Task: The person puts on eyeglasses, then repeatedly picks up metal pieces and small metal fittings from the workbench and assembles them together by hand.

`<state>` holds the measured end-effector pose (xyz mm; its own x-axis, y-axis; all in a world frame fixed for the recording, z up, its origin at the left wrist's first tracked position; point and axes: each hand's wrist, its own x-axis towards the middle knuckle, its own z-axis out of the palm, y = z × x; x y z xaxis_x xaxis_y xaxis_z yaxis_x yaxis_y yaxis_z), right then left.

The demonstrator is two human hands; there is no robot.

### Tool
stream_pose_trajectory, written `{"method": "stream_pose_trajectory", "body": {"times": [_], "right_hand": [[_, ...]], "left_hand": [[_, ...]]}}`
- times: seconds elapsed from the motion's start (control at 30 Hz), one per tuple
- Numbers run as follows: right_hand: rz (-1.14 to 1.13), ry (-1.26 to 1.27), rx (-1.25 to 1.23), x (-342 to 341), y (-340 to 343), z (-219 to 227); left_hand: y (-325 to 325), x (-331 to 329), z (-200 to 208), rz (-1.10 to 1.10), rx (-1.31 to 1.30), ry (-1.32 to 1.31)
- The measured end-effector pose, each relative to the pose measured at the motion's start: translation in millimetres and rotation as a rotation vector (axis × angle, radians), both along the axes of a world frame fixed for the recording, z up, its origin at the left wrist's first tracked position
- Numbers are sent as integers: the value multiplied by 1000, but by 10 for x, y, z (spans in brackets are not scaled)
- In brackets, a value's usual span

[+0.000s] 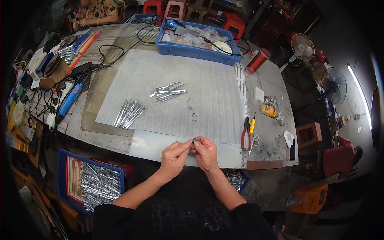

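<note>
Head view: beyond left grip [174, 156] and right grip [206, 154], at counter [274, 150] edge, white sheeting [148, 76] is exposed; their pinched piece [193, 141] is mostly hidden.

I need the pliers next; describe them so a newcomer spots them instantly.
On the table, trace the right edge of the white sheet toward the person, right of the right hand. The pliers lie there. They alone have two red handles; the slim tool beside them is yellow.

A workshop: the worktable [276, 134] bears pliers [245, 130] and a blue power tool [70, 100]; below its edge sits a crate [61, 170] of metal parts [101, 186] (heaped thick), beyond it plastic stools [234, 25].
</note>
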<state>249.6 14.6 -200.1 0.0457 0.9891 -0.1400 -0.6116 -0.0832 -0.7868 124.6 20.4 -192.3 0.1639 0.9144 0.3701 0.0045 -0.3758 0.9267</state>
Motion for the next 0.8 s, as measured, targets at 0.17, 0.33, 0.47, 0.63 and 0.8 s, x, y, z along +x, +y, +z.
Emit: {"method": "stream_pose_trajectory", "body": {"times": [0.17,0.33,0.47,0.63,0.8], "right_hand": [[-109,-317,158,-35,-52,-72],[-151,-457,164,-55,-63,-78],[-175,-530,186,-68,-53,-63],[-123,-514,165,-26,-35,-12],[-131,-575,194,-25,-40,-37]], "left_hand": [[-22,47,22,17,-17,11],[-28,61,-3,42,-21,2],[-24,68,6,43,-33,17],[-20,87,-14,48,-16,-12],[-21,83,-16,49,-53,1]]}}
